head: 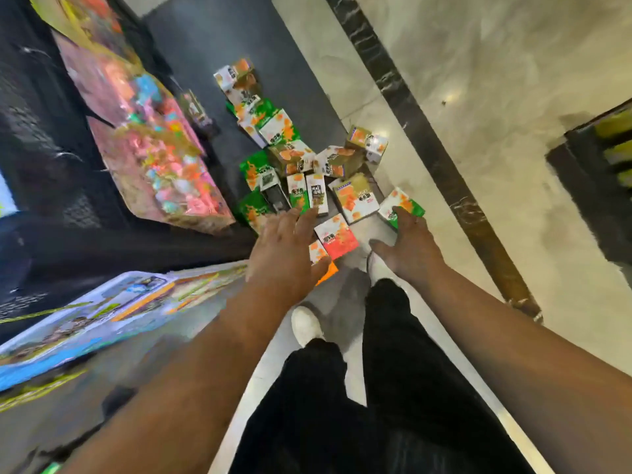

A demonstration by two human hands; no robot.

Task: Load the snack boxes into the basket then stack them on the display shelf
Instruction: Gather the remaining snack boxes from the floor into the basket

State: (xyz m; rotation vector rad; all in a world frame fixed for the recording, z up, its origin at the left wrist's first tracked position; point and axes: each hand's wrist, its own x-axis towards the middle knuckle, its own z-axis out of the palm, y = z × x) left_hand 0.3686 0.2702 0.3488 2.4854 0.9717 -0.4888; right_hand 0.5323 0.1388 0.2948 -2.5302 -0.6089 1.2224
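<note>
Clearly the job is at its very start. The snack boxes point(297, 155) lie scattered in a loose heap on the floor point(478, 97), running from just in front of the person's feet to the far end of a dark strip beside the shelves point(41, 138) on the left. Some lie flat and some are tipped on their sides.

No basket shows anywhere in view, so as far as can be seen nothing is loaded yet, and none of these boxes sits on a shelf. The shelves hold bright packets of other goods, too blurred to name.

Both hands reach down toward the near edge of the heap and hold nothing. The left hand point(284, 251) is released, its fingers straight and pointing at the white and green boxes just beyond a red box point(337, 236). The right hand point(410, 244) is also spread, thumb wide, with its fingers over the near edge of a green box point(402, 203) at the right of the heap. Whether they touch it I cannot tell.

All of the work is left: gathering every box, filling the basket, carrying it and stacking.
</note>
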